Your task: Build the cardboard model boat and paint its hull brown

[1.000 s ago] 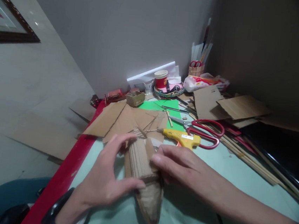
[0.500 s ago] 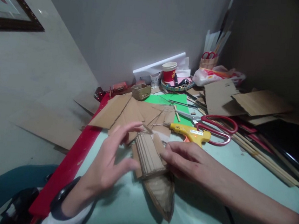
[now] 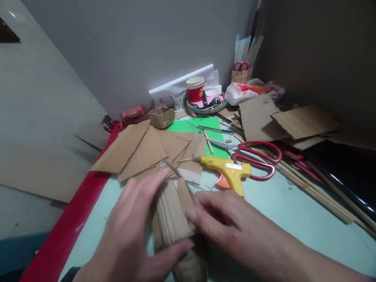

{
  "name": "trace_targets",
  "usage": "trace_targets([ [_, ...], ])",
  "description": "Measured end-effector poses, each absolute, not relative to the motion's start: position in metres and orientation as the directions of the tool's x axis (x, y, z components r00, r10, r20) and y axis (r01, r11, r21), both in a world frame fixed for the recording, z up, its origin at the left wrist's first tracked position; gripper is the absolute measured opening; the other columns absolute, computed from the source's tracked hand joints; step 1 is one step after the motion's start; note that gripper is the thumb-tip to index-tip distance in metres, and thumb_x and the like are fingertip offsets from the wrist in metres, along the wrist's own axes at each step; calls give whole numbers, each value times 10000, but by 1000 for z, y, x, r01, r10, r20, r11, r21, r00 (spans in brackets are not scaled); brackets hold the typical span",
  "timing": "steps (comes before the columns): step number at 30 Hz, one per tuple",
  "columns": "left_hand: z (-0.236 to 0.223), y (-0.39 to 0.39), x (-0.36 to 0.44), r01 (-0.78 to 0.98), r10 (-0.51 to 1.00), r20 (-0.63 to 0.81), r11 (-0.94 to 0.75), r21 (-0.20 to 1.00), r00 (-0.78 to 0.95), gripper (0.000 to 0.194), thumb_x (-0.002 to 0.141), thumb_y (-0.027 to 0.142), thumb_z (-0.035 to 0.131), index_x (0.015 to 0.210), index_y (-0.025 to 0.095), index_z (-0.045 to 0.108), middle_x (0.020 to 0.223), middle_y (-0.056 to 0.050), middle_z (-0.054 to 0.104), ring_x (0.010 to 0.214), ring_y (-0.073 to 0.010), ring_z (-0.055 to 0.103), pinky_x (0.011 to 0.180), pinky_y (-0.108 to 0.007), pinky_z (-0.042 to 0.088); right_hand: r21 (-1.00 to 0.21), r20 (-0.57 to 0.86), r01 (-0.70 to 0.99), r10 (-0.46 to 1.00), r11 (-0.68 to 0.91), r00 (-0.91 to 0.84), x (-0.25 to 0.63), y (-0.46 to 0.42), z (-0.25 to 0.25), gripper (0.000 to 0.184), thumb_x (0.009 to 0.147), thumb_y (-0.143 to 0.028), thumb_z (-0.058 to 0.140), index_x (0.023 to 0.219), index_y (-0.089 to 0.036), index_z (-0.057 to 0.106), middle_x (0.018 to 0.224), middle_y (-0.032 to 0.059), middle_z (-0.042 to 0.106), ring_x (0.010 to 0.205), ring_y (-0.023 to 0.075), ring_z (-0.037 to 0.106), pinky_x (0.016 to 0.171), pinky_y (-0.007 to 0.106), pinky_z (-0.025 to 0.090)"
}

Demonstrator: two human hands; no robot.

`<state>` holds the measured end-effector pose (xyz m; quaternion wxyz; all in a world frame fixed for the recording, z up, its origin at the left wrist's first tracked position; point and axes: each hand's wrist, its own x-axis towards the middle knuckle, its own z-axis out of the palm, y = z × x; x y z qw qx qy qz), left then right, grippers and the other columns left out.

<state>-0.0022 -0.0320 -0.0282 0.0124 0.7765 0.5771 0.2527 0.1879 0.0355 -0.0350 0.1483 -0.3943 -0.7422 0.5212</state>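
A small cardboard boat model (image 3: 174,213) with a ridged, layered top and a pointed near end lies in front of me on the pale green tabletop. My left hand (image 3: 133,224) spans it from the left, thumb across the near end and fingers at the far end. Along its right edge, my right hand (image 3: 220,219) pinches the side with thumb and fingers. Part of the pointed end is hidden under my left thumb. Just beyond my right hand lies a yellow glue gun (image 3: 227,166), its nozzle pointing left.
Red-handled scissors (image 3: 256,154) lie behind the glue gun, over a green sheet (image 3: 218,149). Cardboard pieces (image 3: 147,150) spread at the left, others (image 3: 306,121) at the right near wooden sticks (image 3: 313,188). A red paper cup (image 3: 195,90) and small cardboard basket (image 3: 162,117) stand behind.
My left hand has moved in from hovering open beside the boat model and now closes over it. My right hand keeps its hold. The view has shifted right.
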Motion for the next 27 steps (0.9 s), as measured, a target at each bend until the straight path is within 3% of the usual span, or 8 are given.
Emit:
trace_targets([
  [7,-32,-32,-1,904,932,342,-246,349,122,774,779,456,706,1431,329,309,1338,-79,561,1180,-333,542,1056,-527,377,-843,-299,530,736,95,-608,187,34,-34,347,924,-374,458,629,-195,418,635,-5,460,597,140,402,522,309,276],
  [13,-32,-31,-3,904,940,322,-234,357,116,775,774,493,701,1425,373,299,1355,-49,558,1164,-301,552,1006,-468,441,-831,-301,541,713,130,-633,187,34,-32,344,928,-400,443,653,-193,440,680,16,509,674,164,441,561,310,296],
  [18,-32,-32,-4,911,949,301,-200,360,89,781,758,579,682,1413,379,306,1359,-45,563,1164,-311,555,1001,-493,440,-833,-264,532,735,152,-625,189,33,-37,355,922,-438,415,665,-197,457,673,27,523,767,199,479,574,303,302],
  [27,-37,-34,-5,911,928,362,-224,346,90,741,763,595,667,1402,368,369,1349,-8,596,1163,-266,560,974,-436,470,-828,-279,535,704,167,-653,190,31,-32,347,929,-390,400,649,-193,450,616,5,470,618,148,414,518,295,261],
])
